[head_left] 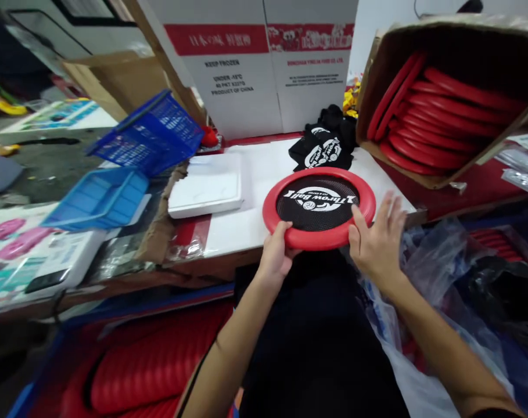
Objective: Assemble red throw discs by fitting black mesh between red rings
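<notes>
A round throw disc (318, 203) with a red ring and black mesh centre printed in white "Throw Ball" lies level over the front edge of the white work surface (257, 186). My left hand (276, 255) grips its near left rim, thumb on top and fingers under it. My right hand (379, 241) is at the near right rim, fingers stretched and spread, with the thumb side touching the ring by the mesh. Just behind the disc sits a pile of black printed mesh pieces (322, 148).
An open carton (368, 98) of stacked red rings stands at right. A white box (207, 186), a blue basket (148, 133) and a light blue tray (100, 200) are at left. More red rings (154, 360) fill a blue bin below. Clear plastic bags (438, 267) hang at right.
</notes>
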Motion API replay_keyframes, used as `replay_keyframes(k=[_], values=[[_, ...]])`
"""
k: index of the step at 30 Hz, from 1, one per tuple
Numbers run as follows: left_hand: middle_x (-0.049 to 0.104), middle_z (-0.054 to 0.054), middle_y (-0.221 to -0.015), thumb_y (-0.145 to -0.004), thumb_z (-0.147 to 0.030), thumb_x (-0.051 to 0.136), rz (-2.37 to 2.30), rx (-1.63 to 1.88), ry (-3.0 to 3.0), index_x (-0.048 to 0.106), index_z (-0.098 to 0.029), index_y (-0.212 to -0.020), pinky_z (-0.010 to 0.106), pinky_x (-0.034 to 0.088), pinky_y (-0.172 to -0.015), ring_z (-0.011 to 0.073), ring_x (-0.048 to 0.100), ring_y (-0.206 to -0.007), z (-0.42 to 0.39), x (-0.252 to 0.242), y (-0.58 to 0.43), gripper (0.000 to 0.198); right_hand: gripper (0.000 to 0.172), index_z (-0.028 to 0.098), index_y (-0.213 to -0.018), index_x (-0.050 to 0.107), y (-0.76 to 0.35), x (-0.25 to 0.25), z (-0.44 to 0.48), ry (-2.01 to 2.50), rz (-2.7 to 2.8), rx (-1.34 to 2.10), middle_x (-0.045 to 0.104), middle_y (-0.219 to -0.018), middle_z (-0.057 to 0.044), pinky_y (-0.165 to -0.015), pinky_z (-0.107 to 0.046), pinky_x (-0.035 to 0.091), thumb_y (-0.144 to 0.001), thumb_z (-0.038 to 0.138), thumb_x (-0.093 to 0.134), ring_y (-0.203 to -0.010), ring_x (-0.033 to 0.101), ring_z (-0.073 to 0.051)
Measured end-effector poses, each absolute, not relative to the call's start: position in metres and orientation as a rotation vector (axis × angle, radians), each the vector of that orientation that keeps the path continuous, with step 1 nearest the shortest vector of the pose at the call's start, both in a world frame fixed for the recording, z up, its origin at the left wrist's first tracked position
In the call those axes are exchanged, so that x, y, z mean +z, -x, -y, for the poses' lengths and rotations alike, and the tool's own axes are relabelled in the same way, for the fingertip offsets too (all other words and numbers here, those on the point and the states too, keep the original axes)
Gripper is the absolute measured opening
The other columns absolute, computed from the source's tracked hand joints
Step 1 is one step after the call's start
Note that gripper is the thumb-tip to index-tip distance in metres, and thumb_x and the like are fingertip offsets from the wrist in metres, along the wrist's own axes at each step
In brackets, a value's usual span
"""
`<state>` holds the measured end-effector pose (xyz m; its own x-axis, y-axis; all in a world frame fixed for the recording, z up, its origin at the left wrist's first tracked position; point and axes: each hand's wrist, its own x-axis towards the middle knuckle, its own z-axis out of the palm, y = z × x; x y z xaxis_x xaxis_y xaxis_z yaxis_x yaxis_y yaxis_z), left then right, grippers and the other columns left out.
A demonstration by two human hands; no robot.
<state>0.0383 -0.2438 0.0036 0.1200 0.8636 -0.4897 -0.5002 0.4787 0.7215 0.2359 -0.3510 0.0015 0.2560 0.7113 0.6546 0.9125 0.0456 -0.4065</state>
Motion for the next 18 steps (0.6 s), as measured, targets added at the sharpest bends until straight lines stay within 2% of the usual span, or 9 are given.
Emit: replay_keyframes(k=[1, 3, 5, 8, 10, 12, 14, 16, 18], values=[[0.063, -0.003, -0.072, -0.073, -0.024, 0.082, -1.025, 1.039, -0.43, 0.062, -0.016, -0.089, 0.026, 0.062, -0.059, 0.0126, 0.063, -0.062, 0.24, 0.012, -0.039, 0.026, 0.048, 0.022, -0.149, 0.061, -0.236, 0.005, 0.347, 1.645, 1.664, -0.408, 0.043, -0.169, -0.018, -0.124, -0.074, 0.026, -0.103, 0.039, 0.059, -0.157, 0.035, -0.046], [0.065, -0.002, -0.073, -0.078, -0.02, 0.078, -1.029, 1.014, -0.407, 0.063, -0.017, -0.089, 0.028, 0.065, -0.063, 0.0127, 0.064, -0.063, 0.235, 0.03, -0.044, 0.019, 0.044, 0.019, -0.139, 0.066, -0.237, 0.012, 0.332, 1.433, 1.974, -0.607, 0.063, -0.149, -0.018, -0.115, -0.062, 0.044, -0.103, 0.043, 0.06, -0.139, 0.056, -0.04], [0.068, 0.0, -0.073, -0.083, -0.017, 0.075, -1.017, 0.957, -0.368, 0.063, -0.018, -0.089, 0.03, 0.067, -0.067, 0.0136, 0.066, -0.063, 0.233, 0.048, -0.048, 0.013, 0.039, 0.017, -0.123, 0.072, -0.238, 0.023, 0.31, 1.234, 2.142, -0.851, 0.077, -0.115, -0.015, -0.092, -0.049, 0.055, -0.102, 0.048, 0.06, -0.106, 0.069, -0.032], [0.073, 0.005, -0.08, -0.092, -0.026, 0.072, -0.925, 0.918, -0.443, 0.065, -0.019, -0.091, 0.035, 0.068, -0.075, 0.0185, 0.073, -0.072, 0.236, 0.077, -0.046, 0.01, 0.038, 0.021, -0.086, 0.071, -0.242, 0.057, 0.279, 1.174, 2.07, -1.099, 0.069, -0.074, -0.006, -0.063, -0.04, 0.043, -0.105, 0.047, 0.052, -0.071, 0.061, -0.023], [0.075, 0.01, -0.083, -0.097, -0.045, 0.068, -0.872, 0.847, -0.692, 0.066, -0.019, -0.085, 0.041, 0.067, -0.081, 0.0248, 0.076, -0.081, 0.242, 0.096, -0.032, 0.029, 0.047, 0.022, -0.07, 0.064, -0.247, 0.089, 0.265, 1.216, 1.954, -1.1, 0.062, -0.064, -0.005, -0.06, -0.039, 0.036, -0.108, 0.042, 0.044, -0.063, 0.055, -0.02], [0.074, 0.012, -0.081, -0.095, -0.061, 0.067, -0.912, 0.919, -1.142, 0.064, -0.02, -0.077, 0.045, 0.064, -0.087, 0.0294, 0.077, -0.088, 0.248, 0.114, -0.014, 0.045, 0.053, 0.022, -0.065, 0.061, -0.252, 0.122, 0.255, 1.272, 1.781, -1.081, 0.06, -0.06, -0.005, -0.06, -0.039, 0.033, -0.109, 0.038, 0.037, -0.059, 0.053, -0.019], [0.074, 0.012, -0.086, -0.086, -0.07, 0.076, -0.994, 1.217, -1.682, 0.065, -0.022, -0.077, 0.046, 0.06, -0.094, 0.0323, 0.074, -0.099, 0.248, 0.129, 0.0, 0.05, 0.058, 0.021, -0.066, 0.064, -0.255, 0.147, 0.246, 1.337, 1.62, -1.032, 0.059, -0.059, -0.006, -0.061, -0.039, 0.034, -0.111, 0.037, 0.032, -0.057, 0.053, -0.019], [0.076, 0.012, -0.098, -0.08, -0.074, 0.08, -1.017, 1.507, -2.143, 0.068, -0.023, -0.086, 0.047, 0.055, -0.1, 0.0346, 0.07, -0.111, 0.234, 0.144, 0.0, 0.053, 0.062, 0.02, -0.068, 0.068, -0.252, 0.163, 0.234, 1.393, 1.554, -0.924, 0.058, -0.057, -0.006, -0.062, -0.037, 0.037, -0.112, 0.04, 0.028, -0.059, 0.057, -0.019], [0.075, 0.014, -0.101, -0.089, -0.078, 0.068, -0.987, 1.504, -2.468, 0.068, -0.022, -0.093, 0.047, 0.053, -0.099, 0.035, 0.069, -0.111, 0.209, 0.158, -0.014, 0.055, 0.064, 0.018, -0.075, 0.071, -0.244, 0.173, 0.22, 1.423, 1.543, -0.789, 0.057, -0.057, -0.006, -0.068, -0.036, 0.044, -0.113, 0.046, 0.028, -0.068, 0.064, -0.021]])
